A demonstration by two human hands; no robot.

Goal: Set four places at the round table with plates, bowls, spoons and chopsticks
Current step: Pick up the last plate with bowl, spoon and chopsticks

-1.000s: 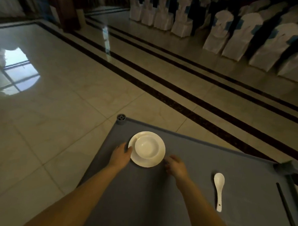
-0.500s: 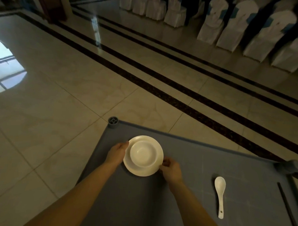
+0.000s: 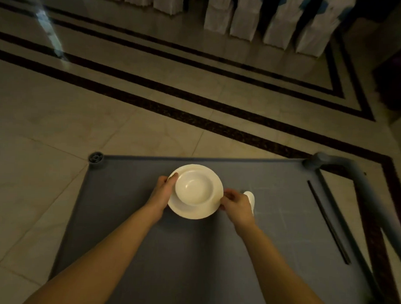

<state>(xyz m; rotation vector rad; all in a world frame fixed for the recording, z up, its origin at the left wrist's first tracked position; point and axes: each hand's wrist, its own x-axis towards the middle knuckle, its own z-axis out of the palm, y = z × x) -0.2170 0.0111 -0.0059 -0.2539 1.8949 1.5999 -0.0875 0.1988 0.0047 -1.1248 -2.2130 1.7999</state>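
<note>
1. Left hand [image 3: 162,191] clamped on the left rim of the round white ceramic plate [image 3: 194,212], thumb over the edge, fingers hidden beneath.
2. Small white ceramic bowl [image 3: 195,188] seated on that plate, over the grey flat cart top [image 3: 129,208].
3. Right hand [image 3: 236,204] pinching the plate's right rim, covering most of the white ceramic spoon [image 3: 250,196] just beside it.
4. Dark chopsticks [image 3: 327,221] lying well apart near the right edge, too dim to count.
5. White-covered chairs [image 3: 281,20] cut off at the top.
</note>
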